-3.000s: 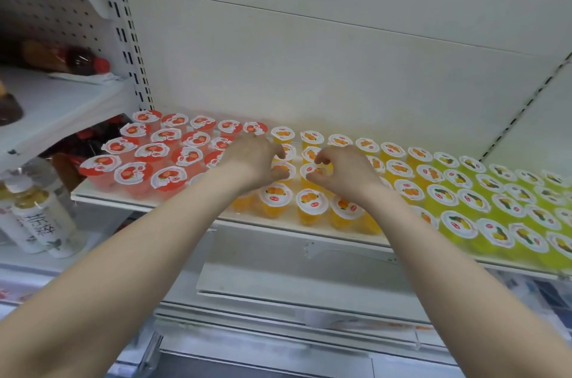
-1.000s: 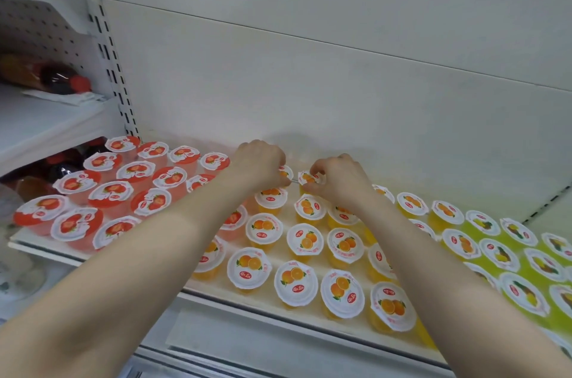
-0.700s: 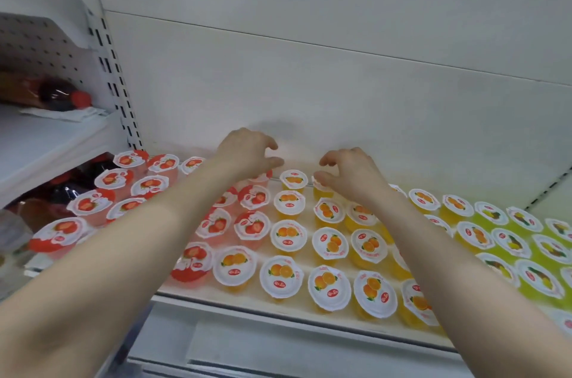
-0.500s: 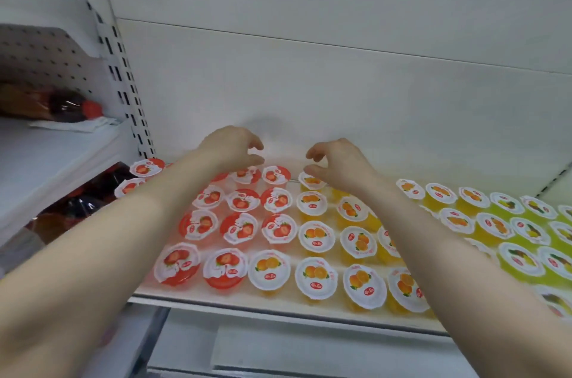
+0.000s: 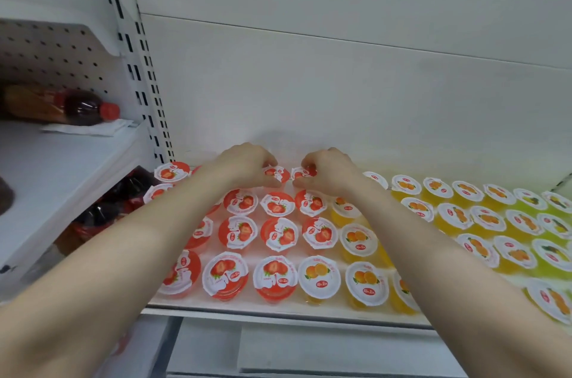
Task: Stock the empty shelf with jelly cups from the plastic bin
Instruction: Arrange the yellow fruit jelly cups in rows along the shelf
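While both bare forearms reach in from the lower corners of the view, the white back panel point(image 5: 340, 92) fills most of the space above the shelf point(image 5: 278, 309). The shelf deck is packed with jelly cups point(image 5: 318, 277) standing upright in rows, lids up. At the left a slotted upright point(image 5: 145, 92) separates it from a neighbouring shelf point(image 5: 62, 167) with a perforated back.

The cups are grouped by colour. Red strawberry cups point(image 5: 278, 235) take the left part, orange cups point(image 5: 359, 241) the middle, and green cups point(image 5: 552, 252) the far right. The rows touch or stand just beside one another from the front lip to the back panel. The left forearm lies over the leftmost red cups, and the right forearm crosses the orange ones.

On the neighbouring shelf a dark bottle point(image 5: 77, 106) with a red cap lies on its side on a sheet of white paper point(image 5: 89, 128). More dark bottles point(image 5: 123, 191) show blurred beneath that shelf.

Both hands are at the back row, close to the panel and near each other. The left hand point(image 5: 247, 164) is knuckles up, its fingers curled down round the rim of the left rear cup point(image 5: 276, 173), a red one. The right hand point(image 5: 332, 171) mirrors it, fingertips and thumb pinching the lid edge of the right rear cup point(image 5: 305, 173), also red. The two cups sit just beside each other on the deck; whether they touch cannot be told.
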A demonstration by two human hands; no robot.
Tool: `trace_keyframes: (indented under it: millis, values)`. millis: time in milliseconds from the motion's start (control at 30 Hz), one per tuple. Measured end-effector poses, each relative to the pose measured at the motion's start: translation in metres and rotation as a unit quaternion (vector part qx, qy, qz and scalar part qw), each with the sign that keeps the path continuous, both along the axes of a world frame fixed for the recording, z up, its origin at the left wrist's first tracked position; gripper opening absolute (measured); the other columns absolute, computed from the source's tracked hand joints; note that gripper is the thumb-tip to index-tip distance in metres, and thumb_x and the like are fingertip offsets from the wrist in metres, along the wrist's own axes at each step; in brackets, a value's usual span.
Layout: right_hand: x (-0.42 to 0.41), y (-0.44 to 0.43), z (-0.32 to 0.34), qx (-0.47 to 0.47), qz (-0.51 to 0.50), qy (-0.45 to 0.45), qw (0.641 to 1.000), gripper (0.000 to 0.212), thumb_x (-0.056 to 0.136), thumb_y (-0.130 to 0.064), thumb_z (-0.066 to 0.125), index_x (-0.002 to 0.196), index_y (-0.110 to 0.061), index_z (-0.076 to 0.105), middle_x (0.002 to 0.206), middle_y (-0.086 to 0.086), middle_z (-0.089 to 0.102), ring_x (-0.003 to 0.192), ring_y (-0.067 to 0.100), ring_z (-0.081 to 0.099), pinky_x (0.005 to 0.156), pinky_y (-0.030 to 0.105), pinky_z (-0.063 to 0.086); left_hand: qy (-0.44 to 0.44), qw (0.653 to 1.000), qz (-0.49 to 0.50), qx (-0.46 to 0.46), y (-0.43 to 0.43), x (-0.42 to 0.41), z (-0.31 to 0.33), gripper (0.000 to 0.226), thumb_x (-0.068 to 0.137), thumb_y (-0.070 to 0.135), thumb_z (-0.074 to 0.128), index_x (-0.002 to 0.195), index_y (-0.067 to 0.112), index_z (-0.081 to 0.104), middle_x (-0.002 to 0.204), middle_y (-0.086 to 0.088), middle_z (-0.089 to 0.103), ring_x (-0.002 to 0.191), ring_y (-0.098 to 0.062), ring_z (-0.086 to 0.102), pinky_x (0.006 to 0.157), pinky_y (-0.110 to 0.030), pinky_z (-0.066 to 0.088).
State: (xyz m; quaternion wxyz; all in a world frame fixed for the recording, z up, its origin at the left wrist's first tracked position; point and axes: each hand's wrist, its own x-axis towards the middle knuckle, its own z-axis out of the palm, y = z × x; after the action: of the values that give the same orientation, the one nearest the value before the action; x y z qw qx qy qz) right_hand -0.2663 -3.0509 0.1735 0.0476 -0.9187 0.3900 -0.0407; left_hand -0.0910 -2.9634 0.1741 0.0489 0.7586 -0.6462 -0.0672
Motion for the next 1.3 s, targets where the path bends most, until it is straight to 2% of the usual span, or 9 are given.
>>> trace_keyframes:
  millis: [167, 300, 400, 467, 567, 733, 867, 1200, 1300]
  values:
    - [0.0, 0.0, 0.0, 0.005, -0.007, -0.001, 1.0, 0.05, 0.081, -0.059, 0.064, 0.115, -0.022, 0.066, 0.106, -0.003, 0.069, 0.1, 0.02, 0.059, 0.085, 0.037, 0.049, -0.001, 1.0, 0.0, -0.018, -0.003, 0.005, -0.005, 0.058, 0.078, 0.062, 0.065, 0.127, 0.031, 0.061, 0.123, 0.006, 0.064, 0.11, -0.019, 0.059, 0.088, -0.035, 0.05]
    - [-0.008, 0.004, 0.004, 0.012, -0.011, -0.026, 1.0, 0.053, 0.082, -0.058, 0.065, 0.123, -0.025, 0.061, 0.114, -0.004, 0.067, 0.108, 0.02, 0.056, 0.091, 0.04, 0.048, -0.005, 0.999, -0.012, -0.032, 0.002, 0.006, -0.001, 0.062, 0.08, 0.059, 0.065, 0.134, 0.029, 0.055, 0.131, 0.003, 0.058, 0.12, -0.021, 0.052, 0.094, -0.036, 0.046]
    - [-0.024, 0.009, 0.011, 0.007, 0.005, -0.069, 0.998, 0.035, 0.083, -0.051, 0.068, 0.108, -0.026, 0.066, 0.104, -0.007, 0.067, 0.101, 0.016, 0.055, 0.085, 0.035, 0.047, 0.032, 0.996, -0.049, -0.063, 0.017, 0.005, 0.008, 0.043, 0.082, 0.052, 0.068, 0.121, 0.033, 0.063, 0.112, 0.009, 0.063, 0.108, -0.015, 0.056, 0.087, -0.031, 0.046]
    - [-0.035, 0.015, 0.015, 0.03, 0.019, -0.067, 0.997, 0.028, 0.081, -0.048, 0.072, 0.1, -0.027, 0.068, 0.097, -0.011, 0.067, 0.096, 0.013, 0.057, 0.079, 0.029, 0.046, 0.077, 0.993, -0.081, -0.043, 0.029, 0.001, 0.013, 0.035, 0.081, 0.049, 0.07, 0.114, 0.035, 0.066, 0.102, 0.016, 0.065, 0.099, -0.01, 0.058, 0.083, -0.028, 0.047]
    - [-0.044, 0.029, 0.013, 0.064, 0.028, -0.045, 0.997, 0.033, 0.076, -0.051, 0.075, 0.1, -0.029, 0.068, 0.096, -0.013, 0.066, 0.092, 0.009, 0.057, 0.077, 0.027, 0.047, 0.092, 0.988, -0.124, 0.013, 0.042, -0.009, 0.012, 0.039, 0.08, 0.047, 0.073, 0.116, 0.036, 0.067, 0.109, 0.015, 0.066, 0.102, -0.008, 0.058, 0.089, -0.029, 0.047]
    - [-0.044, 0.042, 0.003, 0.042, 0.027, -0.035, 0.998, 0.039, 0.075, -0.056, 0.072, 0.103, -0.029, 0.068, 0.102, -0.012, 0.067, 0.098, 0.01, 0.056, 0.08, 0.031, 0.05, 0.052, 0.988, -0.144, 0.003, 0.046, -0.015, 0.005, 0.045, 0.08, 0.049, 0.071, 0.123, 0.039, 0.063, 0.124, 0.013, 0.062, 0.115, -0.011, 0.055, 0.097, -0.032, 0.044]
    - [-0.044, 0.047, 0.0, 0.028, 0.0, -0.038, 0.999, 0.039, 0.077, -0.056, 0.069, 0.105, -0.029, 0.067, 0.104, -0.01, 0.067, 0.1, 0.012, 0.053, 0.079, 0.031, 0.05, 0.059, 0.989, -0.132, -0.009, 0.049, -0.018, 0.0, 0.038, 0.083, 0.047, 0.069, 0.121, 0.039, 0.064, 0.122, 0.016, 0.064, 0.115, -0.009, 0.055, 0.096, -0.034, 0.046]
    - [-0.042, 0.054, -0.002, -0.007, -0.028, -0.029, 0.999, 0.04, 0.082, -0.057, 0.065, 0.109, -0.029, 0.068, 0.109, -0.008, 0.069, 0.107, 0.016, 0.049, 0.076, 0.03, 0.045, 0.034, 0.992, -0.11, -0.047, 0.048, -0.024, -0.005, 0.036, 0.086, 0.047, 0.065, 0.12, 0.034, 0.065, 0.121, 0.01, 0.065, 0.112, -0.014, 0.058, 0.091, -0.035, 0.048]
    - [-0.044, 0.057, -0.001, -0.006, -0.032, -0.035, 0.999, 0.042, 0.083, -0.056, 0.065, 0.112, -0.028, 0.067, 0.111, -0.007, 0.068, 0.109, 0.017, 0.049, 0.08, 0.032, 0.046, 0.031, 0.991, -0.106, -0.07, 0.052, -0.025, -0.006, 0.036, 0.087, 0.047, 0.064, 0.12, 0.033, 0.066, 0.121, 0.01, 0.066, 0.111, -0.014, 0.058, 0.088, -0.031, 0.046]
